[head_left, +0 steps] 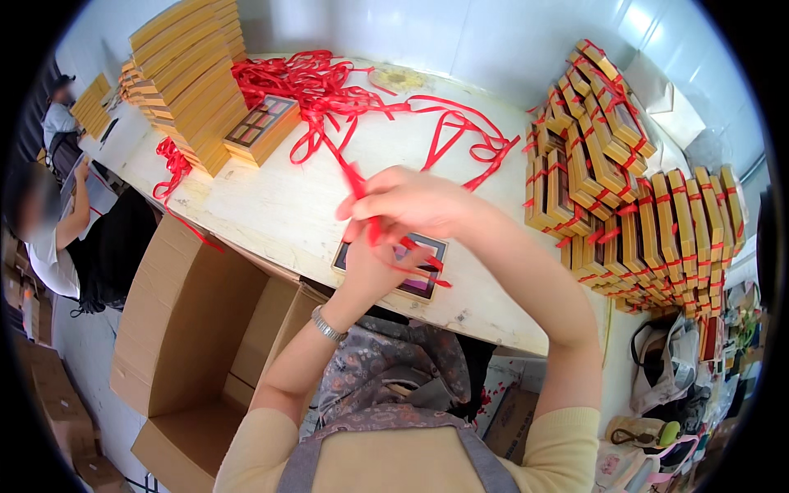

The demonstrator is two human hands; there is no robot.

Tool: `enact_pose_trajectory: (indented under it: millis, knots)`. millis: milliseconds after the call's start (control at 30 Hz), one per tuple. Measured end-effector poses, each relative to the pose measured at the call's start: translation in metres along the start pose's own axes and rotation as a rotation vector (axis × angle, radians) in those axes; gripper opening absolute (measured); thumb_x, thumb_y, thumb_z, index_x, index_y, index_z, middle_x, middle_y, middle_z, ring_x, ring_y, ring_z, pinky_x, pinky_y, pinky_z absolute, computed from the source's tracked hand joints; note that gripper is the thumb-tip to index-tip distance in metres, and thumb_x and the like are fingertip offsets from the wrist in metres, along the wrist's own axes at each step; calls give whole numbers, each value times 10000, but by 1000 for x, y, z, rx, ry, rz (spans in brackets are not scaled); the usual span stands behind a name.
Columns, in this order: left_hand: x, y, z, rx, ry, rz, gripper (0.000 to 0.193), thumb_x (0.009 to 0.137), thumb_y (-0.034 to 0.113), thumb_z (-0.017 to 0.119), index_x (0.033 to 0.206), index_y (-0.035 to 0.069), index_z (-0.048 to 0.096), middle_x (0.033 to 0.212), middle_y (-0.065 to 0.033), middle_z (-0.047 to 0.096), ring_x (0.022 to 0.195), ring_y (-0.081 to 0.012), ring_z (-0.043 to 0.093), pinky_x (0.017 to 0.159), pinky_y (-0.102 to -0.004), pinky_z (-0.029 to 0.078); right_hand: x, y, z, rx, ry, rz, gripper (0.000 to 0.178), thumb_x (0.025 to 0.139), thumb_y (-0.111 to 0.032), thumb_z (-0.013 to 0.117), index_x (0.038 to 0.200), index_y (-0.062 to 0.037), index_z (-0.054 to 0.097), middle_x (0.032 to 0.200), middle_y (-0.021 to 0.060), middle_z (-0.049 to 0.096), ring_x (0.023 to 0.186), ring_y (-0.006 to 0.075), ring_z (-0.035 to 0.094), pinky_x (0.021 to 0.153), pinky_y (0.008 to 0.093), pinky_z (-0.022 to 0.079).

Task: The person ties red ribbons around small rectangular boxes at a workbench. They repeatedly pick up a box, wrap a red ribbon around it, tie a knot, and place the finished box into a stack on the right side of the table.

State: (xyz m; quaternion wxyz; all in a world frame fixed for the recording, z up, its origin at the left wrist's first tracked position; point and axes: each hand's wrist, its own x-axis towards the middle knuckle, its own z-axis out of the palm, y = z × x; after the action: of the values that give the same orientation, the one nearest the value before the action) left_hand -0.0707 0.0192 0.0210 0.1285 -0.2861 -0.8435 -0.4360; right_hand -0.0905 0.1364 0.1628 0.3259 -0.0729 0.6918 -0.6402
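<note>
Ribbon point(352, 177), red and blurred, is pinched in the right hand point(411, 201) above a framed box point(421, 286) on the counter point(255, 205), near its front edge; the left hand point(374, 267) is over the box, though blur hides whether its fingers grip. Tying well probably means keeping the band flat, centred and snug before tightening

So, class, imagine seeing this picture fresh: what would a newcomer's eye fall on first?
Probably the bright tangle of red ribbons at the back of the white table, beside a tall stack of gold-edged boxes at left. Next, the heap of ribbon-tied boxes at right. At centre, the left hand and right hand meet around a red ribbon strand above a flat box.
</note>
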Motion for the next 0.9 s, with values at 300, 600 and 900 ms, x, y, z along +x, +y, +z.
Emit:
enact_pose_trajectory:
  millis: [300,600,900]
  knots:
    - [21,-38,-62,-398,-350,-362,375,1010,297,469,1170,-10,612,773,-72,645,744,-138,612,707,-305,506,-54,12,-48,-453,562,-222,252,945,-229,558,1039,-43,700,657,-13,505,612,69,489,579,221,425]
    - [33,-35,-80,-407,-442,-156,41,827,56,694,844,33,724,791,-59,674,804,-201,665,685,-312,522,-82,69,-15,-534,-217,-699,283,912,-286,638,988,-20,697,1039,88,682,926,166,611,830,319,482]
    - [7,-31,-58,336,165,678,273,608,74,699,880,75,675,834,-49,633,678,-204,610,559,-294,498,21,93,-34,-373,141,-260,206,908,-137,585,1037,-16,691,1082,64,683,987,145,610,877,308,473]
